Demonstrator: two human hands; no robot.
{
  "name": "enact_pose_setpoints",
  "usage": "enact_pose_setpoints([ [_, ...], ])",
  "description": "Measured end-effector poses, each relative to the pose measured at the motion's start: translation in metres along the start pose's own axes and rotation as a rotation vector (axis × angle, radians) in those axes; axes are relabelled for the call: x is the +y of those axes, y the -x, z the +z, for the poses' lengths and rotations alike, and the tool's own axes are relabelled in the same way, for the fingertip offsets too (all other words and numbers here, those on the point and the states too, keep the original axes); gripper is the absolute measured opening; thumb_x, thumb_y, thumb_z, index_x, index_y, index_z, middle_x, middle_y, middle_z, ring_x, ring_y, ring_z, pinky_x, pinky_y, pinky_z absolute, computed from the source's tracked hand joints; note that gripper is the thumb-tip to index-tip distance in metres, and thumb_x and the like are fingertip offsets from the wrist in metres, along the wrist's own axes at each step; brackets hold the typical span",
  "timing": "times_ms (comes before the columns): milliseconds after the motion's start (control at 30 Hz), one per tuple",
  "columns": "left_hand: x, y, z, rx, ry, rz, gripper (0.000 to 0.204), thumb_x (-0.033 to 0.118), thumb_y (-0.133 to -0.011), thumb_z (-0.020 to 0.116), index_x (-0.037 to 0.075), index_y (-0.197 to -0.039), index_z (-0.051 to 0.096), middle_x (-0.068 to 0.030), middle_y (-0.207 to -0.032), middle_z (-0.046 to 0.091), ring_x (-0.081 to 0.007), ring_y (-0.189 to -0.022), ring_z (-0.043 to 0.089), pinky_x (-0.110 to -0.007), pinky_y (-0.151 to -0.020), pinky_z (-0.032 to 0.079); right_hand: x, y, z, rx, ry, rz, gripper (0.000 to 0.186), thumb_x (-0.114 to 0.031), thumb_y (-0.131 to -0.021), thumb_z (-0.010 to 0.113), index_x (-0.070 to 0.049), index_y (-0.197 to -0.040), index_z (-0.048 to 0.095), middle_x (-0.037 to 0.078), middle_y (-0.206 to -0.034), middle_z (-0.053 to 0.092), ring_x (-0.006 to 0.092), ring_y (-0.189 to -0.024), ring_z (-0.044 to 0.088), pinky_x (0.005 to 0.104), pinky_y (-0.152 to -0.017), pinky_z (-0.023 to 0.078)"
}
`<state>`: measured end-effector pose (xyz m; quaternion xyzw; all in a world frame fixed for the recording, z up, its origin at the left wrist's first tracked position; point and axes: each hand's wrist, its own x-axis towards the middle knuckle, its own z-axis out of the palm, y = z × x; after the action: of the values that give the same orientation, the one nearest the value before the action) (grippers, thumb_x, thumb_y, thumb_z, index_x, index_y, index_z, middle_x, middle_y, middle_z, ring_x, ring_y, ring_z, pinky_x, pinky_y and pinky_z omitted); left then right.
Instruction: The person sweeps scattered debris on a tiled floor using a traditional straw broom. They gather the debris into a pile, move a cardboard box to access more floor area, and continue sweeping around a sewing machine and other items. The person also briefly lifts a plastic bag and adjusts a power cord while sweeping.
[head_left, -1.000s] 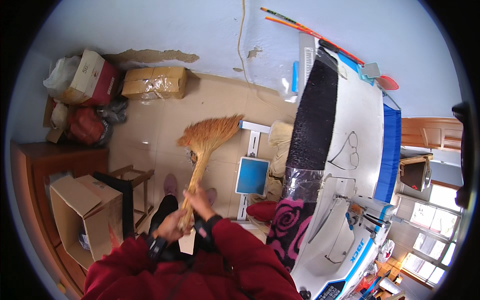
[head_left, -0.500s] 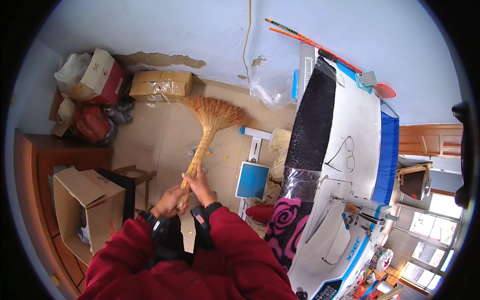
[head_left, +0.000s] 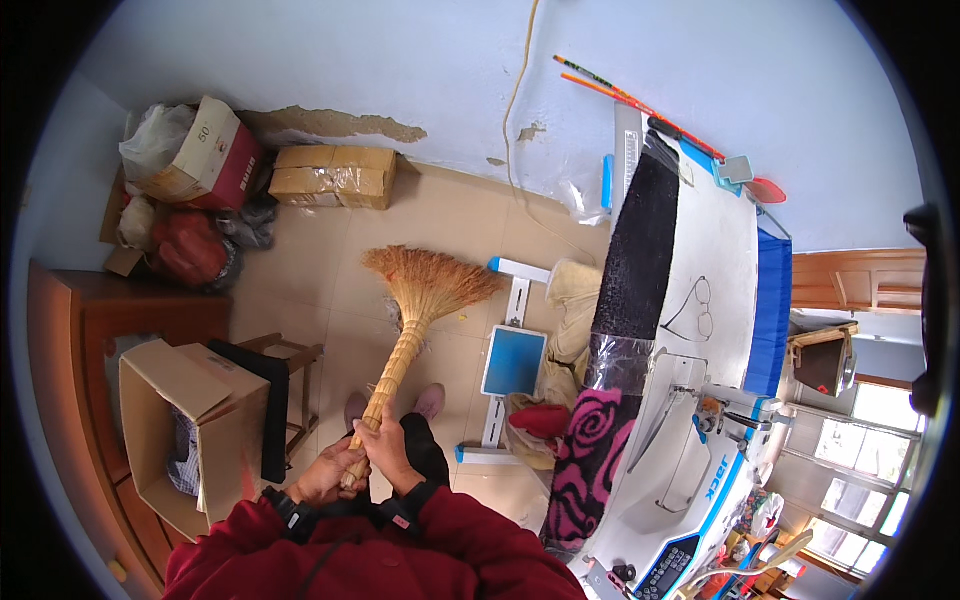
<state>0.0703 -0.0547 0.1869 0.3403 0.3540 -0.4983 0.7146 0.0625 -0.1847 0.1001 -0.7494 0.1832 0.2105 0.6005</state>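
Dark figures on the pale side of the white-and-red carton (head_left: 222,168), white characters on its red side; blue lettering along the arm of the white sewing machine (head_left: 717,478); straw broom (head_left: 405,340) slants away from me, bristles (head_left: 432,280) fanned over the tiled floor (head_left: 470,205), contact unclear; my left hand (head_left: 328,474) low on the handle (head_left: 384,394), right hand (head_left: 390,452) just above, forearms (head_left: 468,522) converging; each grip closed snugly round the straw.
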Motion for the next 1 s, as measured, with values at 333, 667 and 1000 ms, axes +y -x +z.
enact_pose_setpoints([
  [333,0.089,-0.13,-0.016,0.014,-0.15,0.281,0.017,0.021,-0.091,0.048,0.009,-0.102,0.054,-0.0029,-0.075,0.057,-0.012,-0.052,0.051,-0.024,-0.043,0.04,0.015,-0.183,-0.007,0.273,0.05,-0.115,0.06,-0.012,-0.082,0.064,0.007,-0.132,0.038,0.017,-0.099,0.06,0.0236,-0.081,0.059,0.035,-0.071,0.051],
  [667,0.02,-0.131,-0.007,0.043,-0.05,0.205,0.026,0.034,-0.098,0.043,0.01,-0.094,0.052,-0.0018,-0.068,0.053,-0.0117,-0.049,0.046,-0.025,-0.04,0.031,0.074,-0.148,-0.027,-0.055,-0.226,0.157,0.043,-0.009,-0.077,0.066,-0.003,-0.117,0.05,0.005,-0.082,0.058,0.0146,-0.072,0.056,0.0298,-0.06,0.048],
  [1000,-0.028,-0.01,0.03,-0.089,-0.025,0.127,0.02,0.025,-0.099,0.045,0.012,-0.114,0.043,-0.006,-0.082,0.053,-0.018,-0.061,0.056,-0.028,-0.045,0.041,-0.005,0.01,-0.028,0.092,-0.288,0.041,0.072,-0.01,-0.08,0.066,0.012,-0.138,0.029,0.01,-0.088,0.059,0.0127,-0.073,0.055,0.026,-0.061,0.048],
])
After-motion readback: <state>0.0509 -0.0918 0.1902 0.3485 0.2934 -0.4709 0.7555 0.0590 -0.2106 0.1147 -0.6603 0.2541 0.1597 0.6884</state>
